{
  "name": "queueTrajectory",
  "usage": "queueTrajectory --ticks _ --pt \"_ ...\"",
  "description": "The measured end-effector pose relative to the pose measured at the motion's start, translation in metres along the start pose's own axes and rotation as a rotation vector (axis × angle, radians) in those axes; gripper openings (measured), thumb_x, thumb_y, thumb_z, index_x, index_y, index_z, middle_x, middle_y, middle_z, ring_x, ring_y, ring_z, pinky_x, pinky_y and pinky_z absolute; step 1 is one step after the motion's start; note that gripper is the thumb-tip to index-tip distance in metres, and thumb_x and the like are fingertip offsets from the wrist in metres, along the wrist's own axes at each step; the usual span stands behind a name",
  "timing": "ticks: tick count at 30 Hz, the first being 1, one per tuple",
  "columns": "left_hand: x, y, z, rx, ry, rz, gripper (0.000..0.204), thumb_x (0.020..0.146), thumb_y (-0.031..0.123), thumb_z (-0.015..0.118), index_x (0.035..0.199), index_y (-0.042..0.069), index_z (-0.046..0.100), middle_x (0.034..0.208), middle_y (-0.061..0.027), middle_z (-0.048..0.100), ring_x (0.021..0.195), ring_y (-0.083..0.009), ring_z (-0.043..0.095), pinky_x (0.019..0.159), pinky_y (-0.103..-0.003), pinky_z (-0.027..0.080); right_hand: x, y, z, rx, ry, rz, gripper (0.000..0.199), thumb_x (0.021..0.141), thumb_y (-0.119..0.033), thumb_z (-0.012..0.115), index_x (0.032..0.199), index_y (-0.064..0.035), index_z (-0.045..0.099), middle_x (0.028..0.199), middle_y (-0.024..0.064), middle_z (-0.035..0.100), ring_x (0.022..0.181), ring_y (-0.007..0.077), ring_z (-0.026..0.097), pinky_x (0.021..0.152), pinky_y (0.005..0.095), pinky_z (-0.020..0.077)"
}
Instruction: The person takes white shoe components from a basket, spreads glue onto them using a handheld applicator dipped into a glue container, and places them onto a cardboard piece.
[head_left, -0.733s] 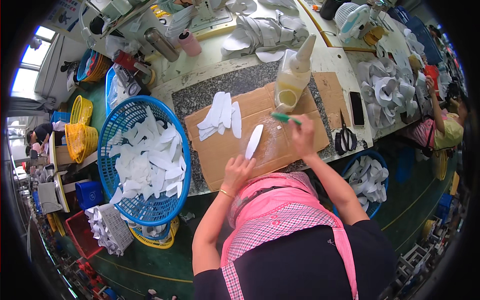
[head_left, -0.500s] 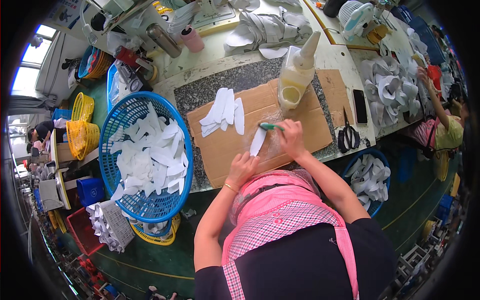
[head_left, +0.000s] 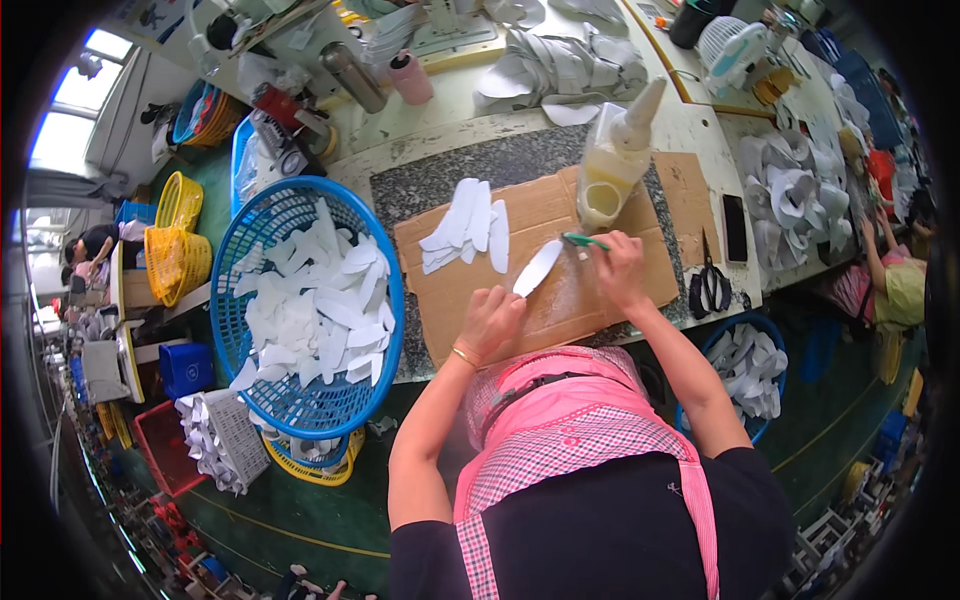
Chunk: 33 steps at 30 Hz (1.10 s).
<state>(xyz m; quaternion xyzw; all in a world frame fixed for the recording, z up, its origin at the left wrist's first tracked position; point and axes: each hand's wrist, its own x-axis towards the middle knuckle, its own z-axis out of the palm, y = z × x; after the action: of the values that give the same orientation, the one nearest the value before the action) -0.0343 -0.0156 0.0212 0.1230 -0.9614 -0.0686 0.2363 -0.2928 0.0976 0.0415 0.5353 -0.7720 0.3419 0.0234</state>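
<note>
Plastic lattice forms the round blue basket (head_left: 385, 300) at the left, heaped with flat white cut pieces (head_left: 300, 310) of curved, tapering outline. Beside it the bench (head_left: 520, 165) shows a speckled grey stone-like slab, and on that lies a flat sheet of brown cardboard (head_left: 455, 295), matt and stained pale in the middle. A small fan of white pieces (head_left: 465, 225) rests overlapped on the cardboard's upper left part.

The left hand (head_left: 490, 320) comes up from the lower edge with the forearm slanting, a thin gold bangle at the wrist; its fingers are curled downward and press the near end of a single narrow white piece (head_left: 538, 267), which lies aslant on the cardboard between the two hands. The right hand (head_left: 620, 268) is closed around a green-handled brush (head_left: 583, 241), pinching it so the handle points left, its tip at the far end of the piece. Just beyond stands a translucent squeeze bottle (head_left: 612, 165) of yellowish liquid with a tapered white nozzle, tilted. Black-handled scissors (head_left: 710, 285) lie on the bench to the right.
</note>
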Motion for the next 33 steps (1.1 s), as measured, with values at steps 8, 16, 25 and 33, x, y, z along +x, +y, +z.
queueTrajectory --ticks 8,16,25,33 --pt "0.036 -0.071 -0.126 0.259 0.736 -0.42 0.05 0.081 0.002 0.081 0.096 0.012 0.035 0.088 -0.0013 0.072 0.074 -0.0211 0.051 0.074 -0.038 0.039 0.015 0.029 -0.038 0.097 0.219 0.355 0.007 0.095 -0.014 0.064 0.097 -0.0082 0.068 0.083 0.0069 0.062 0.077 0.0267 0.059 0.074 0.0387 0.039" --pt "0.059 -0.088 -0.126 0.531 0.347 -0.711 0.053 0.069 0.019 0.087 0.113 0.013 0.057 0.106 -0.0012 0.065 0.102 -0.0246 0.056 0.087 -0.041 0.043 0.042 0.025 -0.026 -0.039 0.127 0.107 0.006 0.094 -0.013 0.065 0.096 -0.008 0.068 0.08 0.0057 0.06 0.069 0.0251 0.054 0.072 0.0366 0.038" --pt "0.049 -0.071 0.016 0.098 -0.072 -0.327 0.035 0.081 0.012 0.074 0.114 0.009 0.065 0.104 -0.0043 0.069 0.102 -0.0232 0.061 0.083 -0.04 0.047 0.032 0.007 -0.031 0.142 0.224 0.226 0.008 0.095 -0.013 0.065 0.096 -0.0062 0.068 0.08 0.0059 0.06 0.066 0.0228 0.052 0.071 0.0355 0.0375" --pt "0.022 -0.008 -0.015 -0.208 -0.229 -0.086 0.026 0.083 0.008 0.061 0.108 0.008 0.066 0.084 -0.0038 0.069 0.084 -0.0214 0.063 0.073 -0.035 0.051 0.003 -0.028 0.001 0.349 0.088 0.296 0.008 0.094 -0.013 0.065 0.095 -0.0064 0.069 0.083 0.0088 0.063 0.074 0.0271 0.058 0.073 0.0383 0.0417"
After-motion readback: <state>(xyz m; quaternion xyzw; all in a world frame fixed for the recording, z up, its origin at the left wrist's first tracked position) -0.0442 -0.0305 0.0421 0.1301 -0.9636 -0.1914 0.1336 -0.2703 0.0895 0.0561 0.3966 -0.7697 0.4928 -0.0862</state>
